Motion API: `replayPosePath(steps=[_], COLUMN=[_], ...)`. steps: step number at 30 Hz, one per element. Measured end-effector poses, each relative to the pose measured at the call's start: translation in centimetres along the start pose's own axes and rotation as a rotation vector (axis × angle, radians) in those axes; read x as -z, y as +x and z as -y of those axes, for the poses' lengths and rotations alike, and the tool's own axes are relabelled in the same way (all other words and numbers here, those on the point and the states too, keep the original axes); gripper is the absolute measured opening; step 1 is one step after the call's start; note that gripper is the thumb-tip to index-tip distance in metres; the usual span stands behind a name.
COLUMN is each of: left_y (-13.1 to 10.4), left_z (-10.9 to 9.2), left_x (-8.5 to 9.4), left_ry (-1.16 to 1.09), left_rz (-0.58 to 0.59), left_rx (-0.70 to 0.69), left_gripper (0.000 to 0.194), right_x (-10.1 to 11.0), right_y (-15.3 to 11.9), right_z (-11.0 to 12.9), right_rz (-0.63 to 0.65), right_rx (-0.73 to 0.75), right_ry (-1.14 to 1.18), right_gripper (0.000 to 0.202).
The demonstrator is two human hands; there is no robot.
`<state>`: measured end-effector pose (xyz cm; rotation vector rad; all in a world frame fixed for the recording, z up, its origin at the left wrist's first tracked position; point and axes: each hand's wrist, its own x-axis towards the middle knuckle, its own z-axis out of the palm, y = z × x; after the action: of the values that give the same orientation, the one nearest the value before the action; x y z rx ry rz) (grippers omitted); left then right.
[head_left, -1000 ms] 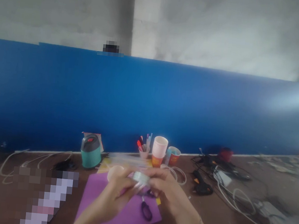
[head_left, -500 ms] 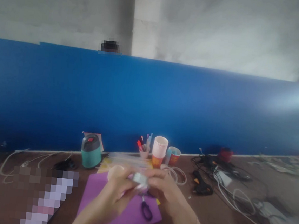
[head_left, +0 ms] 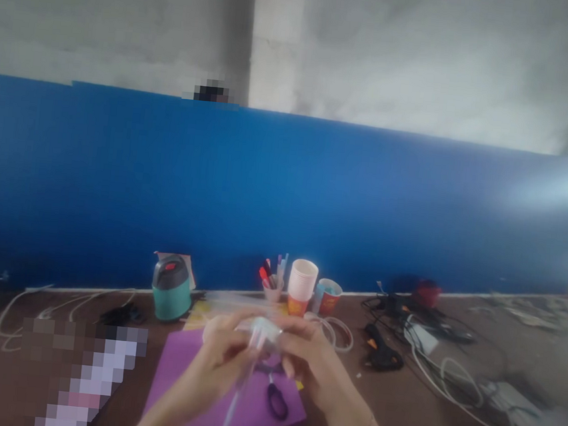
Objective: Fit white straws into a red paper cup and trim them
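Note:
Between the fingers of both hands is a small pale, shiny thing (head_left: 269, 330), too blurred to name. A thin whitish strip, perhaps a straw (head_left: 230, 414), slants down from it over the purple sheet (head_left: 171, 369). My left hand (head_left: 223, 360) is closed on the pale thing's left side. From the right, my right hand (head_left: 313, 358) pinches it with bent fingers. Below them on the sheet lie scissors (head_left: 277, 400) with dark handles, their blades partly covered by the hands. A round white thing (head_left: 209, 330) shows partly behind my left hand.
Along the back stand a teal kettle-like container (head_left: 171, 289), a cup of pens (head_left: 272, 291), stacked paper cups (head_left: 301, 288) and another paper cup (head_left: 329, 301). A glue gun (head_left: 381, 349) and tangled cables (head_left: 448, 383) lie right. A blue partition (head_left: 286, 186) rises behind the table.
The pale thing has turned in my hands, and the thin whitish strip now points down toward me. My right fingers have shifted slightly; the scissors show more.

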<state>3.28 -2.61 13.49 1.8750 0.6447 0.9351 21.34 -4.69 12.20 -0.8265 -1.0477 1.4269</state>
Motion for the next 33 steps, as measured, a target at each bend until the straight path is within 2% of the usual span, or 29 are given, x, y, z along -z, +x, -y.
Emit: replayPosePath(steps=[3,6,13,19,23,27,33], left_y=[-0.1,-0.1,0.2,0.2,0.2,0.3,0.2], left_z=[-0.8,-1.0,0.5,1.3,1.1,0.6,0.7], left_x=[0.0,-0.1,-0.7,-0.9,-0.9,-0.9,-0.8], left_ry=[0.108,0.111,-0.112,-0.267,-0.207,-0.096,-0.107], left_rz=[0.035,0.041,-0.067,-0.092,-0.086,-0.066,-0.069], left_rx=[0.015,-0.02,-0.069,-0.021,-0.06,-0.084,-0.085], left_gripper=[0.028,0.028,0.027,0.027,0.026,0.027,0.027], right_x=[-0.2,-0.4,-0.7,-0.9,-1.3,-1.5,-1.3], right_y=[-0.1,0.0,-0.1,-0.3,-0.3,0.0,-0.2], right_z=[0.1,0.0,0.2,0.5,0.4,0.1,0.2], right_rz=[-0.033,-0.027,0.042,0.089,0.027,-0.113,-0.001], right_rx=[-0.046,-0.058,-0.074,-0.033,-0.027,-0.053,-0.026], right_ry=[-0.058,-0.038,0.065,0.069,0.067,0.069,0.099], right_gripper=[0.024,0.022,0.029,0.034,0.03,0.031,0.033])
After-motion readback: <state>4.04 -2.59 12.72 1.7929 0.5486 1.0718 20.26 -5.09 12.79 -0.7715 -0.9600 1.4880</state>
